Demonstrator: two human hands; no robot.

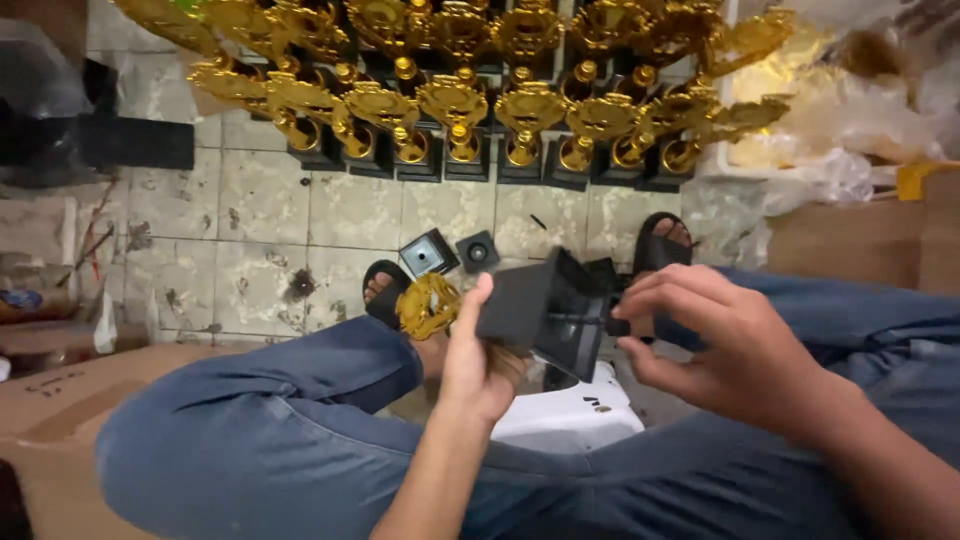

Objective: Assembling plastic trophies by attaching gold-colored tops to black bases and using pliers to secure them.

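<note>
The right hand (725,340) has thumb and forefinger pinched together on a small dark fastener (617,326) at the open underside of a black trophy base (548,308), which is tilted sideways, apparently so that the hollow faces those fingers. The left hand (477,360) is closed around the trophy's stem, thumb braced on the base's outer wall, with the gold ornament (428,305) projecting to its left. Both are held above the lap, over a white tray (570,410). Loose black base parts (430,253) lie on the tiled floor (260,200); beyond them stand rows of finished gold trophies (455,100).
</note>
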